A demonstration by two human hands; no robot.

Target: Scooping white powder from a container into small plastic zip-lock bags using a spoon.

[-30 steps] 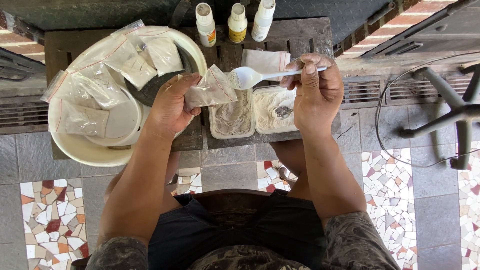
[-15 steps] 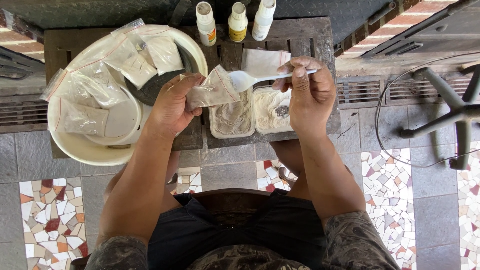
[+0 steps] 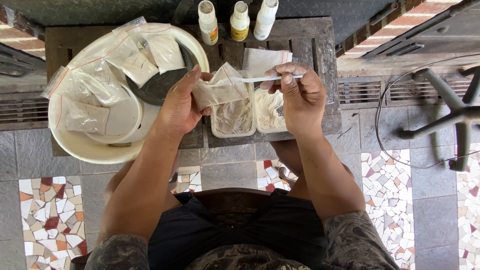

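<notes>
The left hand (image 3: 182, 107) is clamped on a small clear zip bag of pale powder (image 3: 217, 90), held over two plastic tubs of powder (image 3: 250, 117) on the wooden desk (image 3: 310, 40). The right hand (image 3: 297, 95) pinches a white plastic spoon (image 3: 260, 78), its bowl inside the bag's mouth. Filled bags lie in a cream basin (image 3: 80, 145) just left.

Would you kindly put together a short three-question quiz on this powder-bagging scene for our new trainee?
1. True or false: the left hand holds a small clear bag of pale powder.
2. What does the right hand hold? A) a bottle B) a white spoon C) a lid
3. How many small bottles stand at the far edge of the wooden table?

Key: 1 true; 2 B, its bowl end inside the bag's mouth; 3 three. Filled bags lie in the cream basin; two tubs of powder sit below the hands.
</notes>
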